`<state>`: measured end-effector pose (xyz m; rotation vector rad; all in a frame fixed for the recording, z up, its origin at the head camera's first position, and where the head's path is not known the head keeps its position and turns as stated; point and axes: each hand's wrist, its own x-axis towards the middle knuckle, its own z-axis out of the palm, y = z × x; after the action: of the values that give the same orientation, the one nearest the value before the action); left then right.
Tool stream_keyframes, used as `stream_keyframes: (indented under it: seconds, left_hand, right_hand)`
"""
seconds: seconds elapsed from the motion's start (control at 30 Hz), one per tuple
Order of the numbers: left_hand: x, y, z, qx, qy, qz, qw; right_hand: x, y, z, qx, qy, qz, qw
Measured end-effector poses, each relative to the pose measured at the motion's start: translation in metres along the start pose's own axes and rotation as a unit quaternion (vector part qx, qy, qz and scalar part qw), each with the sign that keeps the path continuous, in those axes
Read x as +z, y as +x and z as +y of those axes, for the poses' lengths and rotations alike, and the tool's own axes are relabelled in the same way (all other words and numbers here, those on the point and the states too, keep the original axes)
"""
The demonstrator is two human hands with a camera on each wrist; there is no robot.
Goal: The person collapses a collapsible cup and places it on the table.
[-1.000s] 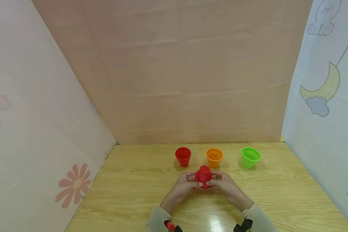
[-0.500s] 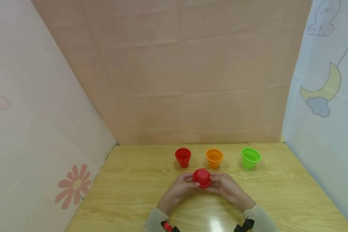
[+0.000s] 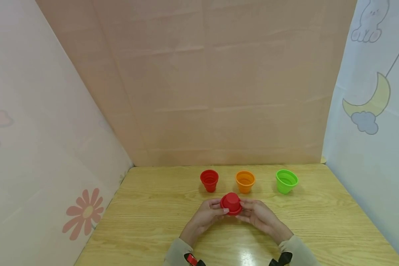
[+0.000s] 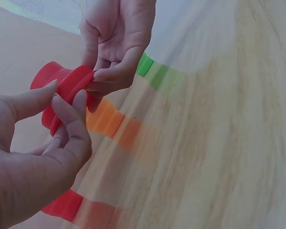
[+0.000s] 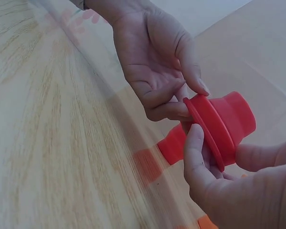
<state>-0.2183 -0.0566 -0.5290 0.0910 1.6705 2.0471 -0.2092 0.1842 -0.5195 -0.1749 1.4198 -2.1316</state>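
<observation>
Between both hands, above the table, is a red collapsible cup (image 3: 232, 202), turned with its small base up and its wide rim down. Its wall is partly folded, so a stepped ring (image 5: 209, 126) shows beside the rim in the right wrist view. My left hand (image 3: 205, 215) pinches the rim from the left, thumb on the near side and fingers behind. From the right, my right hand (image 3: 262, 215) pinches the opposite side, thumb against the wall and fingertips at the rim. The cup's inside faces away from the head view and is hidden there.
Behind the hands, a second red cup (image 3: 209, 180), an orange cup (image 3: 245, 181) and a green cup (image 3: 286, 181) stand upright in a row on the wooden table (image 3: 153, 207). A brown backdrop (image 3: 206, 92) rises behind them, with printed white panels at both sides.
The held cup has tipped, its base now facing the head view more, and it looks shorter. My right thumb has shifted from its near side to its right side. The standing cups stay put.
</observation>
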Motion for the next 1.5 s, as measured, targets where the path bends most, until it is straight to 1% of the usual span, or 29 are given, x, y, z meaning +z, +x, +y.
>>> stream_keyframes:
  seconds: [0.17, 0.33, 0.43, 0.67, 0.8, 0.93, 1.13, 1.27, 1.37, 1.5]
  left_hand:
    - [-0.0008, -0.0011, -0.0009, -0.002, 0.001, 0.008, 1.0]
    - [-0.0028, -0.0008, -0.0024, -0.013, -0.006, 0.006, 0.9999]
    - [-0.0026, -0.0008, -0.0027, -0.023, -0.009, 0.013, 0.9996]
    - [0.0001, 0.0006, -0.0025, -0.032, 0.02, 0.034, 0.9987]
    - [0.0007, 0.0025, -0.0028, -0.034, 0.029, 0.03, 0.9985]
    - [0.0003, 0.0035, -0.0022, -0.034, 0.029, 0.026, 0.9987]
    - [0.0016, 0.0031, 0.0018, -0.036, 0.036, 0.011, 0.9986]
    - [0.0037, 0.0044, 0.0018, -0.039, 0.041, 0.001, 0.9984]
    - [0.0048, 0.0049, -0.0001, -0.037, 0.047, 0.003, 0.9982]
    - [0.006, 0.0046, -0.0019, -0.028, 0.065, 0.015, 0.9974]
  right_hand:
    - [-0.0014, 0.0001, 0.0035, 0.003, 0.01, 0.0, 0.9999]
    - [-0.0024, -0.0012, 0.0069, 0.005, 0.015, -0.001, 0.9999]
    - [-0.0023, -0.0021, 0.0082, 0.008, 0.021, -0.004, 0.9997]
    - [0.0003, -0.0035, 0.0087, 0.017, 0.023, -0.009, 0.9995]
    - [0.0005, -0.0033, 0.0079, 0.021, 0.017, -0.001, 0.9996]
    - [-0.0009, -0.0027, 0.0069, 0.022, 0.012, 0.005, 0.9997]
    - [-0.0018, -0.0027, 0.0064, 0.019, 0.003, -0.002, 0.9998]
    - [-0.0004, -0.0018, 0.0078, 0.025, -0.002, -0.001, 0.9997]
    - [-0.0006, -0.0009, 0.0085, 0.032, -0.005, -0.002, 0.9995]
    - [-0.001, -0.0001, 0.0085, 0.037, -0.01, -0.014, 0.9992]
